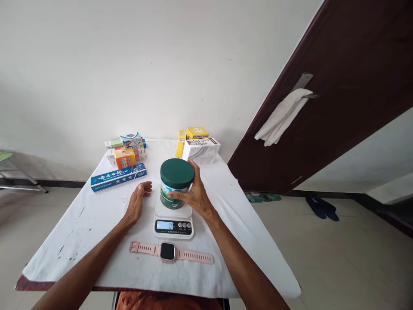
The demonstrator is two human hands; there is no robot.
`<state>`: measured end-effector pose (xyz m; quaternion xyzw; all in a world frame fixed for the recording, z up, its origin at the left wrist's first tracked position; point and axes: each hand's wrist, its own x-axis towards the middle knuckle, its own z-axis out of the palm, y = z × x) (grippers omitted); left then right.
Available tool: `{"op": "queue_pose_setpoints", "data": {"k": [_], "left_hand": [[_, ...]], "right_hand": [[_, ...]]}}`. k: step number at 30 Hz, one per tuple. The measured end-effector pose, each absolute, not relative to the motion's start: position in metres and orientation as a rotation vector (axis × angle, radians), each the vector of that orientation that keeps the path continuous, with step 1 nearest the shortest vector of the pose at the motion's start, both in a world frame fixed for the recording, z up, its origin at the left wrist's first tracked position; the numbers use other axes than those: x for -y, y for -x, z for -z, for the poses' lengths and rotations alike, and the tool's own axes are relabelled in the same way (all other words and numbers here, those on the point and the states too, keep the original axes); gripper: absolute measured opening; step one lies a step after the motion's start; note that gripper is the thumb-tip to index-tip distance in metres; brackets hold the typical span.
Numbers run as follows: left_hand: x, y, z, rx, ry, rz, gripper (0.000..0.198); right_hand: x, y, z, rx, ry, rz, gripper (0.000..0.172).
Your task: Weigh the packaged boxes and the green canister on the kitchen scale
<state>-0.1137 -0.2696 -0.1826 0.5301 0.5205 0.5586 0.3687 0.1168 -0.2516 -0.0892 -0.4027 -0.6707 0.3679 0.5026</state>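
A round tin with a dark green lid [176, 178] stands on a small white kitchen scale [173, 219] whose display reads 0. My right hand [194, 196] is wrapped round the tin's right side, thumb in front and fingers behind. To the left of the scale, my left hand [137, 203] lies flat and open on the white tablecloth [97, 224], holding nothing. A pink smartwatch [170, 252] lies stretched out in front of the scale, near the table's front edge.
At the back left lie a long blue toothpaste box [118, 177], an orange box [124, 158] and other small packets. At the back right stand a white carton [201, 150] and yellow boxes [196, 132]. A dark door [338, 99] with a cloth on its handle is at the right.
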Motion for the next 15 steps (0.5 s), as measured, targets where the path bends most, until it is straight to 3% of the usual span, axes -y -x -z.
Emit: {"op": "queue_pose_setpoints", "data": {"k": [8,15], "left_hand": [[0.268,0.114,0.183,-1.347,-1.358,-1.427,0.082],[0.267,0.115,0.185,-1.373,-1.342,-1.402,0.080]], "right_hand": [[0.255,-0.109,0.092,1.586,0.937,-0.892,0.095],[0.246,-0.119,0.080,1.459,0.934,-0.893,0.083]]}}
